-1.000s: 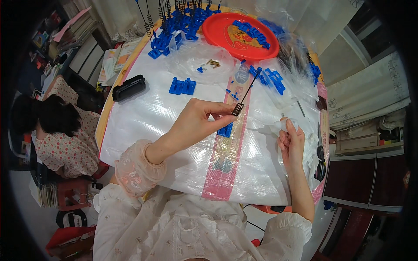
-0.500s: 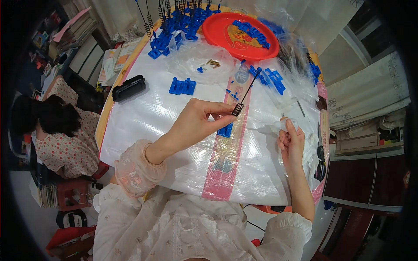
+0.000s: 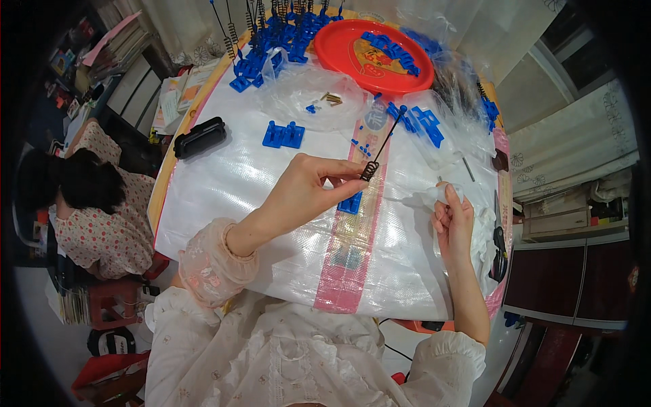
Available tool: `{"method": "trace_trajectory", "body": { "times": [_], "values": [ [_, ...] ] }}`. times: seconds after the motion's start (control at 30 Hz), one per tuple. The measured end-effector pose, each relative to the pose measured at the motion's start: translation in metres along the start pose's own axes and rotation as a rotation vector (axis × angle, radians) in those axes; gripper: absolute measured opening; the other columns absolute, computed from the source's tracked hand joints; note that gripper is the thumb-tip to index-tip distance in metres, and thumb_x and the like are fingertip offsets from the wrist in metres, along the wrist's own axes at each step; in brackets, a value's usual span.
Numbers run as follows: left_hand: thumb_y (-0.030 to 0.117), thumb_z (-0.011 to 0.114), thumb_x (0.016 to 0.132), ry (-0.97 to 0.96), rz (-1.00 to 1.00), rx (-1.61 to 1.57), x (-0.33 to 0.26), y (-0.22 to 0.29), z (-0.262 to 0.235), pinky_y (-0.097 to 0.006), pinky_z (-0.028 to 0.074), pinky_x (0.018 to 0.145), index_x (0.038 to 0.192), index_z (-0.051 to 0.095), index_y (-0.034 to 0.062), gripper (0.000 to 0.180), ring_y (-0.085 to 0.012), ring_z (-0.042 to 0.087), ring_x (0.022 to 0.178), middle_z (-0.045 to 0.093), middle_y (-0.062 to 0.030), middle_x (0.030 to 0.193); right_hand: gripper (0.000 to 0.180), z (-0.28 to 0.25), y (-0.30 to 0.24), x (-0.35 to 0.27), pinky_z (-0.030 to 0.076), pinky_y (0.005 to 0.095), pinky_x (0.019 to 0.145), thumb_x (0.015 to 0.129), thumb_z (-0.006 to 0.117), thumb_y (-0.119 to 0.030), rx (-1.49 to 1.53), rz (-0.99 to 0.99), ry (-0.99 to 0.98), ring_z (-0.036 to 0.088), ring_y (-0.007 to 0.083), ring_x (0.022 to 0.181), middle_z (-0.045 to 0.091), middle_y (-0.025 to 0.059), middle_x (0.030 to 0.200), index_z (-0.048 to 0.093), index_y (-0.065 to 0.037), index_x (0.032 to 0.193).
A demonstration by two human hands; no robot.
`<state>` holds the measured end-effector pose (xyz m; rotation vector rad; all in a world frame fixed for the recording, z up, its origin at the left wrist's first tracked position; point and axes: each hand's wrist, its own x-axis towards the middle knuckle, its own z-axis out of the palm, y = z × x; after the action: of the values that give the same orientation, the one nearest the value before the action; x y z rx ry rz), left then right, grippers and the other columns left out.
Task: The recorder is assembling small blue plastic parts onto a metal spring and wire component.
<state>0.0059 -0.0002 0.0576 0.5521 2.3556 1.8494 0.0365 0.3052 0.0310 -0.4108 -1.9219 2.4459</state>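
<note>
My left hand [image 3: 329, 182] pinches a black coil spring [image 3: 369, 169] between thumb and fingers. A thin dark rod [image 3: 388, 141] with a blue tip rises from the spring, slanting up and right. Just below, a blue plastic base [image 3: 350, 203] lies on the sheet, partly covered by my fingers. Off to the right, my right hand [image 3: 454, 216] is closed with its thumb against the forefinger, at a thin white crumpled material [image 3: 434, 195]. A small tip shows above those fingers; the rest of what they hold is hidden.
Two joined blue bases [image 3: 283, 135] and a black case [image 3: 201, 138] lie on the left. Beyond are brass pieces [image 3: 332, 99], a red tray [image 3: 332, 51] of blue parts, and several assembled blue stands [image 3: 291, 34]. Black-handled scissors [image 3: 499, 254] lie right. Another person [image 3: 102, 203] sits left.
</note>
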Motion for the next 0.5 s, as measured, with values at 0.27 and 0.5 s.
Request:
{"method": "trace_trajectory", "body": {
  "times": [0.27,0.5],
  "values": [
    [0.013,0.081,0.091,-0.002,-0.006,-0.001,-0.0001,-0.0001,0.0000,-0.024,0.044,0.067,0.115,0.081,0.0015,0.027,-0.0079,0.068,0.080,0.082,-0.0096,0.103,0.031,0.0028,-0.0022,-0.0006,0.027,0.0205,0.042,0.105,0.069,-0.033,0.002,0.006,0.008,0.041,0.0025,0.048,0.050,-0.0044,0.063,0.068,-0.003,0.112],
    [0.013,0.081,0.091,-0.007,-0.007,-0.020,0.0001,-0.0010,0.0003,-0.024,0.043,0.066,0.115,0.081,0.0021,0.026,-0.0074,0.067,0.079,0.082,-0.0088,0.102,0.029,-0.0001,0.0003,0.0019,0.027,0.0208,0.043,0.105,0.070,-0.032,0.035,0.005,0.013,0.039,0.0024,0.049,0.048,-0.0051,0.063,0.067,-0.003,0.111]
  ]
}}
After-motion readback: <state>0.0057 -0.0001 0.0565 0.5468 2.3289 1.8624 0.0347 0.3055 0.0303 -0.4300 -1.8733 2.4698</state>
